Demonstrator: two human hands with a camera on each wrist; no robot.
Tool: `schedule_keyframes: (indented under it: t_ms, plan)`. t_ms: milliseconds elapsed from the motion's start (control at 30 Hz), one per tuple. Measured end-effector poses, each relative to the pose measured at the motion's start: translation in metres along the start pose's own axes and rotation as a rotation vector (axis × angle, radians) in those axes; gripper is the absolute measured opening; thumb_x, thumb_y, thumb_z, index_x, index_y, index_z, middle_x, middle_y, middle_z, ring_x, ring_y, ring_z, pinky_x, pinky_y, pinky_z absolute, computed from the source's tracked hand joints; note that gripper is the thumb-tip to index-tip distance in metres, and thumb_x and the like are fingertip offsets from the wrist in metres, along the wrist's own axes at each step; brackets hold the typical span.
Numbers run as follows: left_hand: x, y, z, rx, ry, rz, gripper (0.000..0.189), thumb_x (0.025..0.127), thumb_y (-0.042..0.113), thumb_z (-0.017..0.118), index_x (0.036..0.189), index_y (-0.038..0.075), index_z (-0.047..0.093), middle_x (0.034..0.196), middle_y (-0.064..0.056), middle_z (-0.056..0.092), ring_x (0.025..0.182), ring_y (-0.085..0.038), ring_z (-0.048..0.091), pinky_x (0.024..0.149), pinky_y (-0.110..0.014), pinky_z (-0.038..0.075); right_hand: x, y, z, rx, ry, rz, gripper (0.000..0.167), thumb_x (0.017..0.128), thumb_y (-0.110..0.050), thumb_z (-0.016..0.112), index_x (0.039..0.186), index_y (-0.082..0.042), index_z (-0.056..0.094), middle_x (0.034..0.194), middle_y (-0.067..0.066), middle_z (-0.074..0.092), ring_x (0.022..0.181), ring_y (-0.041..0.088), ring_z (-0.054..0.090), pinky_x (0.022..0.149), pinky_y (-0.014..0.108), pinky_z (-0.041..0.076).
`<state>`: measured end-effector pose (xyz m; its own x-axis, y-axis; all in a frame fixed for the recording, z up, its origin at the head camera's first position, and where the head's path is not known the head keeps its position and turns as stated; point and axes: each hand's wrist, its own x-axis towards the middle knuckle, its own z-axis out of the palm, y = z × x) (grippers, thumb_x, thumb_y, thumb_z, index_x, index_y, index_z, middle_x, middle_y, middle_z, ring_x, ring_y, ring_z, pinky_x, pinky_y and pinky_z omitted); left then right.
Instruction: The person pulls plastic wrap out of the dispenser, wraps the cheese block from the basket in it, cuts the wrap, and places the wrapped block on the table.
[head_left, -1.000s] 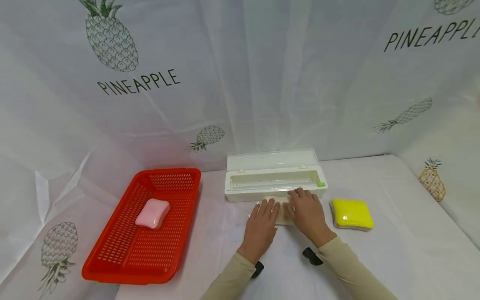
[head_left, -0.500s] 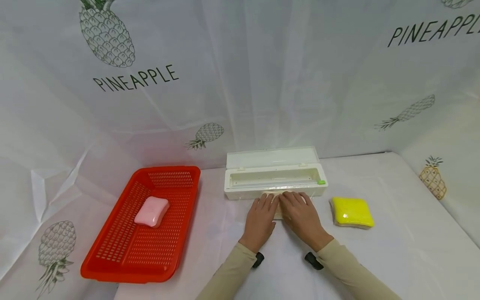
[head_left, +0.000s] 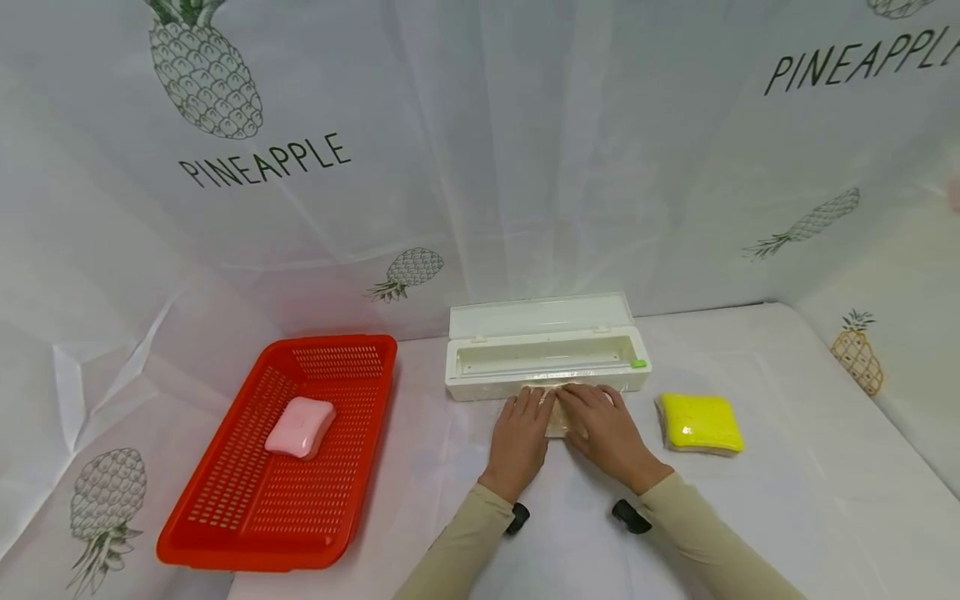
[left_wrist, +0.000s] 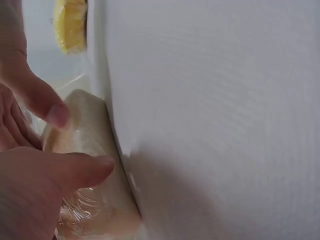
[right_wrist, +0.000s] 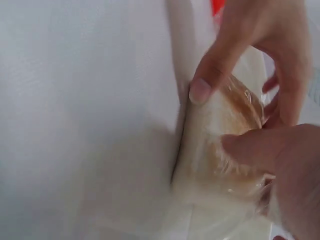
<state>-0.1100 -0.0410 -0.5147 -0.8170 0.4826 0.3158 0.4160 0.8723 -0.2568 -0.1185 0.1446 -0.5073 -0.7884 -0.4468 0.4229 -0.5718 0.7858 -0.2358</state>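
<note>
A beige sponge (head_left: 557, 423) wrapped in clear cling film lies on the table against the front of a white cling film dispenser (head_left: 525, 389). My left hand (head_left: 517, 446) holds its left part, fingers over the far side. In the left wrist view my left thumb (left_wrist: 85, 172) lies on the near face of the sponge. On the right part, my right hand (head_left: 611, 437) grips with fingers bent over the far edge; its thumb (right_wrist: 245, 147) presses the crinkled film in the right wrist view. The fingertips behind the sponge are mostly hidden.
Behind the hands the dispenser's lid (head_left: 543, 317) stands raised, and a green slider (head_left: 638, 363) sits at its right end. A yellow film-wrapped sponge (head_left: 701, 422) lies to the right. At left, a red basket (head_left: 360, 500) contains a pink sponge (head_left: 302, 427).
The beige sponge has shifted away from me and leftward, up to the dispenser. My right hand has moved left, close to my left hand. Over the last half second both hands stay nearly in place.
</note>
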Motion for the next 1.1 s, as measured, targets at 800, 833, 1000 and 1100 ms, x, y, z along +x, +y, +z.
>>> schedule_keyframes:
  t_ms: [800, 833, 1000, 1100]
  plan:
    - [0.047, 0.029, -0.029, -0.153, 0.072, 0.039, 0.063, 0.094, 0.053, 0.075, 0.144, 0.019, 0.06, 0.143, 0.0, 0.058, 0.135, -0.021, 0.05, 0.11, -0.039, 0.04, -0.031, 0.06, -0.032, 0.181, 0.349, 0.428, 0.037, 0.091, 0.004, 0.078, 0.125, 0.009, 0.065, 0.122, 0.03, 0.057, 0.105, 0.049, 0.057, 0.091, 0.062, 0.048]
    - [0.055, 0.032, -0.03, -0.165, 0.067, 0.041, 0.06, 0.095, 0.053, 0.074, 0.143, 0.019, 0.06, 0.141, 0.002, 0.058, 0.133, -0.02, 0.051, 0.109, -0.039, 0.041, -0.029, 0.063, -0.033, 0.182, 0.348, 0.43, 0.039, 0.091, 0.004, 0.078, 0.126, 0.009, 0.064, 0.123, 0.031, 0.057, 0.105, 0.05, 0.057, 0.092, 0.063, 0.048]
    - [0.089, 0.046, -0.03, -0.188, 0.009, 0.033, 0.05, 0.102, 0.051, 0.065, 0.143, 0.022, 0.063, 0.138, 0.006, 0.061, 0.129, -0.017, 0.054, 0.109, -0.037, 0.041, -0.018, 0.075, -0.035, 0.194, 0.3, 0.422, 0.046, 0.089, 0.004, 0.081, 0.131, 0.01, 0.062, 0.124, 0.033, 0.056, 0.106, 0.051, 0.057, 0.092, 0.064, 0.05]
    - [0.106, 0.052, -0.03, -0.193, -0.017, 0.031, 0.045, 0.105, 0.05, 0.061, 0.141, 0.024, 0.065, 0.137, 0.007, 0.062, 0.128, -0.016, 0.056, 0.108, -0.036, 0.042, -0.014, 0.079, -0.036, 0.203, 0.254, 0.431, 0.049, 0.089, 0.002, 0.082, 0.133, 0.011, 0.062, 0.126, 0.033, 0.056, 0.109, 0.051, 0.057, 0.096, 0.064, 0.05]
